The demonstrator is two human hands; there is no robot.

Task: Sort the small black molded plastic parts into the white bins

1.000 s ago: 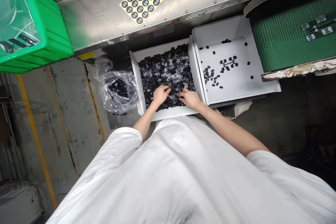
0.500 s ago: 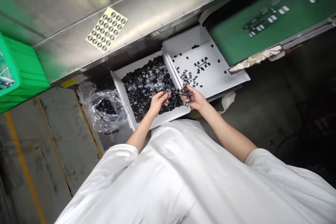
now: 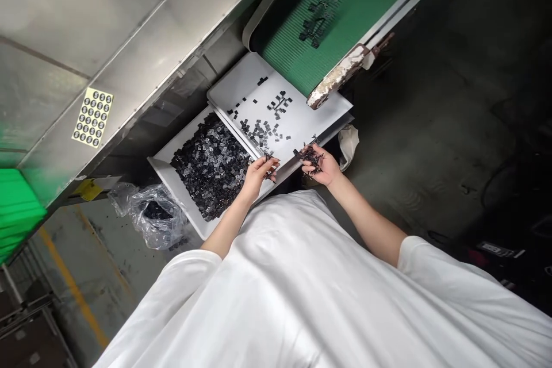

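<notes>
**Q:** Okay, grip first. What have the hands got?

**A:** The left hand [image 3: 257, 177] is curled fairly narrow around a small bunch of black moulded parts [image 3: 270, 165], with bits poking out past the fingers. The right hand [image 3: 318, 168] is more open and cupped, with a bigger tangle of black moulded parts [image 3: 311, 156] lying across it. Neither one is closed into a tight fist.

**Q:** Nice. Where are they sitting relative to the bins?

**A:** Both hands are up near the front edges, around where two white trays meet. The left is by the corner of the first white tray [image 3: 164, 176], which is heaped with small black and see-through pieces [image 3: 210, 167]. The right is just past the front edge of the second white tray [image 3: 313, 119], which has a small pile of loose pieces [image 3: 259, 135] and a few scattered ones on its floor.

**Q:** What's around that setup?

**A:** A green conveyor belt [image 3: 332, 8] carrying some linked black parts [image 3: 313, 31] ends right over the second tray, and its frame end [image 3: 340, 76] is crusty and chipped. There's a steel panel [image 3: 142, 49] with a sheet of round black stickers [image 3: 92, 118], and a clear plastic bag [image 3: 156, 219] of dark pieces just beside the first tray. The person's white T-shirt [image 3: 302, 282] fills the bottom of the view.
</notes>
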